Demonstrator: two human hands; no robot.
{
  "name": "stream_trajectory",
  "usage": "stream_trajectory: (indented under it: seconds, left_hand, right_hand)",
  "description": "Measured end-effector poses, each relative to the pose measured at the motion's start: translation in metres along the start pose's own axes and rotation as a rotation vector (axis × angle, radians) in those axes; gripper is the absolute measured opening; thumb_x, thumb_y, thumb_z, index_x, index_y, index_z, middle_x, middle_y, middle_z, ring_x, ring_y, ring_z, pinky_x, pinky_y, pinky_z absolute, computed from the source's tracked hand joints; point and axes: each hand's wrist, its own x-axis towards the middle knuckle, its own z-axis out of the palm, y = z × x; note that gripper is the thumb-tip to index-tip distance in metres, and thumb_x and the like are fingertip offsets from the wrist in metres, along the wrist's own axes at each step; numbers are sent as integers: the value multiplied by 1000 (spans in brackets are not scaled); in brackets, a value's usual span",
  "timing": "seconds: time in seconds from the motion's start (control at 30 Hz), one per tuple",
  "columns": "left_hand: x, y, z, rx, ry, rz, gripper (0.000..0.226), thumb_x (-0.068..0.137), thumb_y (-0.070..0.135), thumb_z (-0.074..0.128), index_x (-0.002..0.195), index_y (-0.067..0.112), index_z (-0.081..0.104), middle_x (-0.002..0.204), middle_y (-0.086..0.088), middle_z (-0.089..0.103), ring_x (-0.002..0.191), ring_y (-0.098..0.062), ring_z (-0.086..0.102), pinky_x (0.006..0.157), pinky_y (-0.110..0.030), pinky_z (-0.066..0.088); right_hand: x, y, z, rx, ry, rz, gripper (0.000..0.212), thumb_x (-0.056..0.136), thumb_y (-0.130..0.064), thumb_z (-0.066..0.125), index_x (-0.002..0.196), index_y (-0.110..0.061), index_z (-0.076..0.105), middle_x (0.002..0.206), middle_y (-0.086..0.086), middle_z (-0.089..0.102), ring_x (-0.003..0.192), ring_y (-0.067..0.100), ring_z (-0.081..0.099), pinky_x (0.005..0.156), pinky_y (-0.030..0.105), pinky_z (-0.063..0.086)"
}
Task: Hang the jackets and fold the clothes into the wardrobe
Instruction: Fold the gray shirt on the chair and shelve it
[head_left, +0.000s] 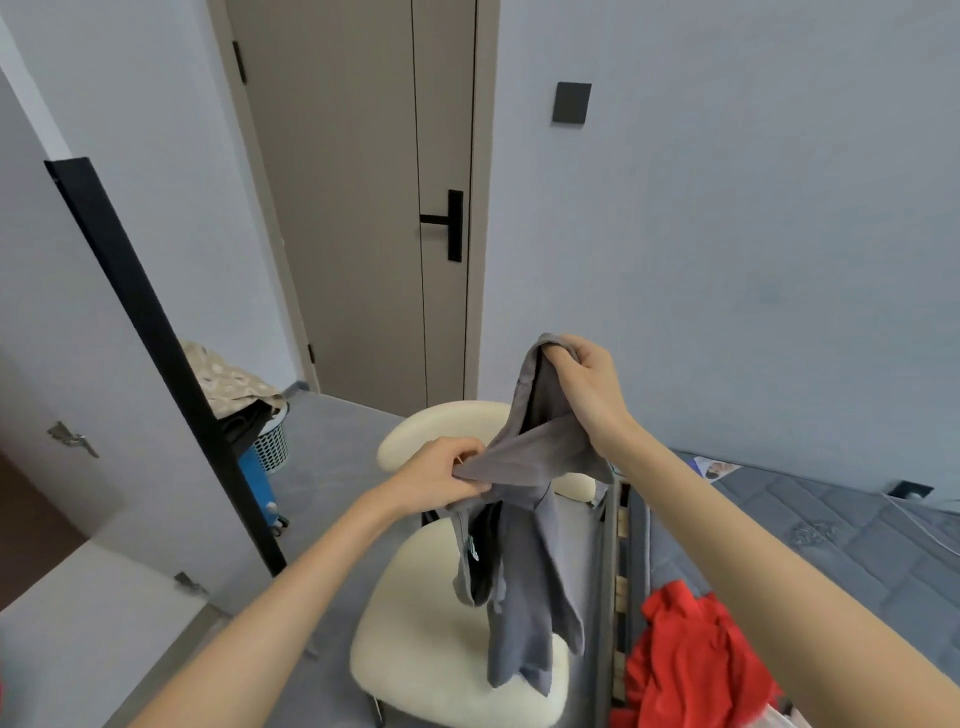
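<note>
A grey zip-up garment (524, 561) hangs in the air over a cream chair (431, 649). My right hand (582, 384) grips its top edge, held highest, near the middle of the view. My left hand (441, 478) pinches another part of the same cloth lower and to the left. The rest of the garment dangles down, its lower end touching or just above the chair seat. A metal zip pull shows below my left hand. A red garment (691, 660) lies crumpled on the bed edge at the lower right.
A grey mattress (831, 530) fills the right side. A closed beige door (363, 208) stands ahead. At the left are a white wardrobe door with a black edge (156, 338), and behind it a laundry basket (270, 441) with patterned cloth on it.
</note>
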Motion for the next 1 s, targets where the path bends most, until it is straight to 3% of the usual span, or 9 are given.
stream_trajectory:
  seconds: [0.13,0.2,0.3,0.4,0.57,0.67,0.77,0.9,1.0]
  left_hand:
    - [5,-5,1,170,-3,-4,18,82,7,69,84,20,57,91,2,52,82,-10,52,73,-19,42]
    - [2,-4,0,-5,-158,-71,23,81,8,72,95,16,56,98,5,55,91,-5,55,81,-22,46]
    - [1,8,3,-351,-310,-150,59,74,32,79,124,16,52,119,8,62,109,-2,58,95,-21,44]
    - [7,22,16,-451,-172,-180,56,73,55,72,120,30,55,122,11,62,112,-5,59,89,-22,49]
    - [18,11,40,-178,120,-161,17,88,14,68,102,6,62,104,-6,68,96,-21,64,86,-31,50]
    - [20,-5,36,-300,225,-265,8,91,7,62,97,6,58,93,-16,69,83,-22,62,68,-19,48]
    - [25,-20,19,-353,443,-373,6,91,7,63,90,10,57,80,-6,64,81,-20,58,60,-17,43]
    - [34,-12,-3,-143,562,-141,11,93,9,60,86,16,56,82,2,60,82,-16,54,71,-23,38]
    - [38,10,-12,12,457,111,10,95,20,58,86,25,60,85,16,63,84,-1,57,76,-17,40]
  right_hand:
    - [0,10,-13,-39,41,-11,30,93,-16,52,65,-13,43,58,-6,32,58,9,30,56,27,24]
    - [1,14,-18,-57,49,-42,38,90,-19,59,58,-17,38,53,-8,29,56,8,28,54,27,22]
    - [0,15,-20,-107,37,-103,44,82,-26,71,50,-21,42,48,-11,35,51,3,32,48,18,25]
    - [-1,16,-16,-112,36,-104,41,77,-33,76,46,-23,50,46,-13,44,49,2,39,46,15,30]
    - [0,17,-20,-98,35,-85,42,77,-33,76,45,-26,51,44,-14,42,48,0,38,46,13,31]
    - [0,22,-31,-126,71,-63,43,78,-29,74,46,-23,46,46,-13,39,50,3,37,49,17,31]
    - [1,36,-45,-232,143,5,41,80,-28,70,48,-22,44,46,-10,38,54,10,37,55,28,31]
    - [-6,58,-56,-545,147,122,38,89,-45,58,64,-19,46,57,-7,49,65,21,53,56,30,34]
    - [-14,69,-55,-713,117,-46,14,90,-34,59,92,-21,55,82,-5,60,88,24,57,67,33,37]
